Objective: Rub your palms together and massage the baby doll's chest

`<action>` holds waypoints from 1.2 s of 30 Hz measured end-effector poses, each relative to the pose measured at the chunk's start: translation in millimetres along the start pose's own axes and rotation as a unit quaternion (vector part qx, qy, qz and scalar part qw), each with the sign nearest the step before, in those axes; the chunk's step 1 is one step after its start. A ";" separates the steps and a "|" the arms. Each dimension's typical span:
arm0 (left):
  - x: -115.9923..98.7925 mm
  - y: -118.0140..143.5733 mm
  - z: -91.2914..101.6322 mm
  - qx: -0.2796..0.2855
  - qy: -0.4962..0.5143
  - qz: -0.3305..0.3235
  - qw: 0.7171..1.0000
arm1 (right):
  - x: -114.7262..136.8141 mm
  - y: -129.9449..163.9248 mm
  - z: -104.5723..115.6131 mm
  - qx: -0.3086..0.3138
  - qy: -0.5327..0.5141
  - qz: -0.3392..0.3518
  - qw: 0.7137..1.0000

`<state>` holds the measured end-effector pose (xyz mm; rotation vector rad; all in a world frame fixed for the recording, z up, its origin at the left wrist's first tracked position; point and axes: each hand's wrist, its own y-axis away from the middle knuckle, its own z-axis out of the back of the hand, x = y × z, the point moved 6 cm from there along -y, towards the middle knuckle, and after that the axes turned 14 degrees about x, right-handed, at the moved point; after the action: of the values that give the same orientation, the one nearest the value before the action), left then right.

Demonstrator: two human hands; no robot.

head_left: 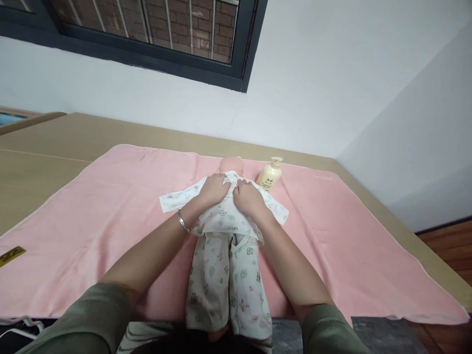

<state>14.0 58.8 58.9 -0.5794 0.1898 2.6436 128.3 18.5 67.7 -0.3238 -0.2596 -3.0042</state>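
Note:
A baby doll lies on its back on a pink towel, head away from me, dressed in a white printed top and matching trousers. My left hand rests on the doll's chest at the collar, fingers curled on the fabric; a silver bangle sits on that wrist. My right hand lies beside it on the other half of the top, fingers pressing the cloth near the neckline. Whether the fingers pinch the fabric I cannot tell.
A cream pump bottle stands on the towel just right of the doll's head. The towel covers a wooden table against a white wall under a dark-framed window. A yellow tag lies at the towel's left edge. White cables hang at lower left.

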 end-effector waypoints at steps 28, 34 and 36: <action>1.6 0.6 -14.4 -0.076 -0.017 0.038 0.996 | -26.1 -25.6 -8.9 -0.037 -0.073 0.013 0.997; -9.3 10.4 -12.2 -0.060 -0.045 0.037 0.997 | -37.0 -30.4 -9.1 0.027 -0.094 0.047 0.994; -14.1 14.6 -10.8 -0.053 -0.063 0.037 0.996 | -36.5 -28.6 -6.7 0.025 -0.091 0.045 0.995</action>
<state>23.4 38.0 55.7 -0.4438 0.0335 2.7654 158.8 48.6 48.7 -0.5881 -0.3264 -2.8767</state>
